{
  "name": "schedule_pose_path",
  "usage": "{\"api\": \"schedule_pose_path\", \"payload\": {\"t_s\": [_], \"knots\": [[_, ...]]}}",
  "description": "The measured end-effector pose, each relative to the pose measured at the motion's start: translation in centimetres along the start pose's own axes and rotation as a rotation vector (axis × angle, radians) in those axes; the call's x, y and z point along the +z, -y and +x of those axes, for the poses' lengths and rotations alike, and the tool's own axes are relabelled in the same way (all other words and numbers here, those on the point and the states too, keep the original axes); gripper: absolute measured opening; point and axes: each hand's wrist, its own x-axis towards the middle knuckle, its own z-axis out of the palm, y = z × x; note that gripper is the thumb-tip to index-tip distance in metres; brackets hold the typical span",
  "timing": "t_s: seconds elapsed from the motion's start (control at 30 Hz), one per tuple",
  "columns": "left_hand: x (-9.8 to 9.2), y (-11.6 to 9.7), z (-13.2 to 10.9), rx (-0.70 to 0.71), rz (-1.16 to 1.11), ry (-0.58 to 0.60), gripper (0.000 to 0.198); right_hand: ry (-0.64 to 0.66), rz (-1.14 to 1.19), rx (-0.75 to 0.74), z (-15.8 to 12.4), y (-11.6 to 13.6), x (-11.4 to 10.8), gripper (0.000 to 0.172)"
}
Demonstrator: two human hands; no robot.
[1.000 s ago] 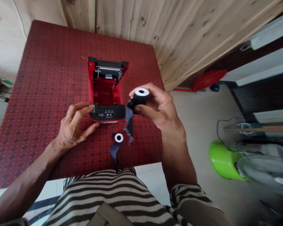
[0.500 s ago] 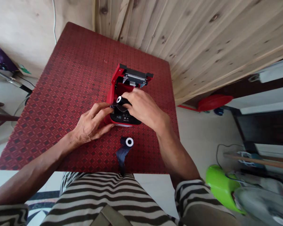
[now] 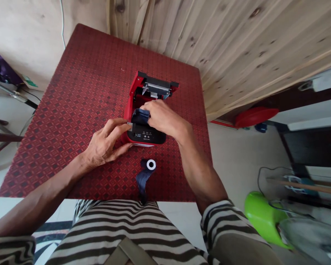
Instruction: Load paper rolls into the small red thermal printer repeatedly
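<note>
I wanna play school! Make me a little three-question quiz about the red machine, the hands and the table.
1. True or false: the lid of the red machine is shut.
2. Which hand reaches inside the machine? A) left; B) right; C) neither.
3. Fill in the blank: the roll with the white end lies on the ____.

Key:
1. False; it stands open.
2. B, the right hand. The left hand touches one corner.
3. Table.

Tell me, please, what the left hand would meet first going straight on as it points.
Likely the printer: the left hand seems to touch its near left corner, though exact contact is unclear.
</note>
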Motion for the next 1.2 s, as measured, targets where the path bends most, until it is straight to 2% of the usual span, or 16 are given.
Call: {"api": "schedule_pose_path", "payload": {"t_s": [0.1,0.27,0.37,0.43,0.5,0.63,0.77,0.93,1.07,1.2], "knots": [[-0.2,0.1,0.0,0.003,0.005,0.001,0.059,-0.068,0.055,-0.043,-1.4,0.0,-0.4,0.039],[-0.7,0.2,0.3,-0.045,-0.083,-0.009,0.051,-0.179,0.281,-0.137,-5.4,0.9,-1.5,0.062],[-1.5,0.3,1.2,-0.154,-0.158,-0.047,0.048,-0.247,0.262,-0.170,-7.0,1.9,-1.3,0.051],[-2.2,0.6,2.5,-0.234,-0.185,-0.067,0.047,-0.359,0.203,-0.156,-7.1,2.5,-0.4,0.033],[-2.7,1.1,4.6,-0.257,-0.176,-0.077,0.050,-0.479,0.127,-0.149,-6.8,3.0,0.8,0.014],[-2.7,3.0,9.6,-0.134,-0.025,-0.104,0.061,-0.702,-0.020,-0.201,-6.8,3.7,3.1,0.021],[-1.8,4.4,12.6,-0.172,-0.133,0.045,0.076,-0.861,-0.053,-0.209,-7.8,4.0,4.1,0.017],[-2.1,3.1,12.2,-0.108,-0.092,0.071,0.059,-0.947,0.015,-0.203,-8.7,4.1,5.4,0.017],[-2.4,2.1,10.7,0.046,0.007,0.132,0.049,-0.978,0.017,-0.180,-8.9,4.1,6.4,0.019],[-1.9,2.3,8.7,0.146,0.042,0.146,0.049,-0.963,0.014,-0.143,-9.1,3.9,6.6,0.021]]}}
